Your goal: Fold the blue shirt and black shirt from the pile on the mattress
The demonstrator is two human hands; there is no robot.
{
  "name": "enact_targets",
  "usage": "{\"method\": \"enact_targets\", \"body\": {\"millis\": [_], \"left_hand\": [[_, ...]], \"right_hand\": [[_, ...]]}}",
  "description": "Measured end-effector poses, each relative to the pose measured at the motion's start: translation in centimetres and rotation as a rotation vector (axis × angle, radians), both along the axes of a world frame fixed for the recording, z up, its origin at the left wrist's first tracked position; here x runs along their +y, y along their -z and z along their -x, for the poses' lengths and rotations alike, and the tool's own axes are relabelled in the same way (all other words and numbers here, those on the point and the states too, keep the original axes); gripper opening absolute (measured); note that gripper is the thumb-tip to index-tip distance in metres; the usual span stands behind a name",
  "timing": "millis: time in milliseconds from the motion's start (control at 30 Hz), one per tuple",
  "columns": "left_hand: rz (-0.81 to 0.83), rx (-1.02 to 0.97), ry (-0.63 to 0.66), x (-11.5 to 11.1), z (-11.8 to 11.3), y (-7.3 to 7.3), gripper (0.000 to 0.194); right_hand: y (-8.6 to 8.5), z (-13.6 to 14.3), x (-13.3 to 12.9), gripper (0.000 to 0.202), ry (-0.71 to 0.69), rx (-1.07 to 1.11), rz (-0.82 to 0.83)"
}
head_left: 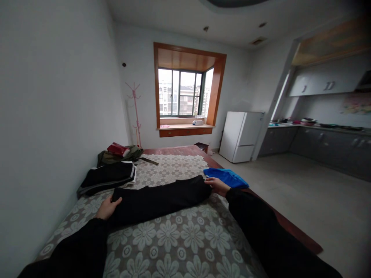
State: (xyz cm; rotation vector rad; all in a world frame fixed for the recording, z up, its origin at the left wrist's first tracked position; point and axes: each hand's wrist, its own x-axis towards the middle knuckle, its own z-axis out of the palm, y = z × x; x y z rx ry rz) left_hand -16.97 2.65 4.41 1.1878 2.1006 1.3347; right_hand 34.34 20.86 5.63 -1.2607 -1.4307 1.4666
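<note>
Here your left hand rests on one end of the black garment, fingers spread and lying flat on the cloth, not closed around it. Your right hand touches the other end, the fingers lightly curled at the edge; if it pinches the cloth or only presses it, I cannot tell. The garment lies folded long across the bed, on the flower-pattern cover, between your two hands.

I judge it soft and light, with no stiffness, so it will sag in the middle if you lift it only by the ends. It is better to take it at both ends, with the fingers under the folded layers.

There is no container in view. Just beside your right hand lies a blue cloth. Near the wall sits a pile of dark clothes.
</note>
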Motion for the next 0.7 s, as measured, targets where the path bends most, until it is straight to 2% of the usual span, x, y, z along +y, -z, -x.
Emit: {"method": "enact_targets", "body": {"millis": [100, 267, 333, 500, 567, 700], "left_hand": [[-0.004, 0.051, 0.005, 0.7, 0.5, -0.5, 0.041], [0.009, 0.162, -0.021, 1.3, 2.5, -1.5, 0.047], [0.043, 0.212, -0.028, 1.2, 3.3, -1.3, 0.049], [0.152, 0.342, 0.017, 1.0, 4.0, 0.3, 0.055], [0.173, 0.396, 0.035, 1.2, 4.1, 0.6, 0.047], [0.202, 0.465, 0.070, 2.2, 4.3, 0.4, 0.034]], "right_hand": [[1.0, 0.9, 0.8, 0.036, -0.026, -0.076, -0.042], [1.3, 2.3, 2.1, 0.043, -0.046, -0.166, -0.251], [1.7, 2.5, 2.7, 0.052, -0.047, -0.271, -0.296], [2.8, 3.9, 3.7, 0.079, -0.060, -0.636, -0.443], [2.7, 5.0, 4.2, 0.076, -0.081, -0.760, -0.542], [2.2, 7.0, 5.3, 0.044, -0.156, -0.952, -0.647]]}}
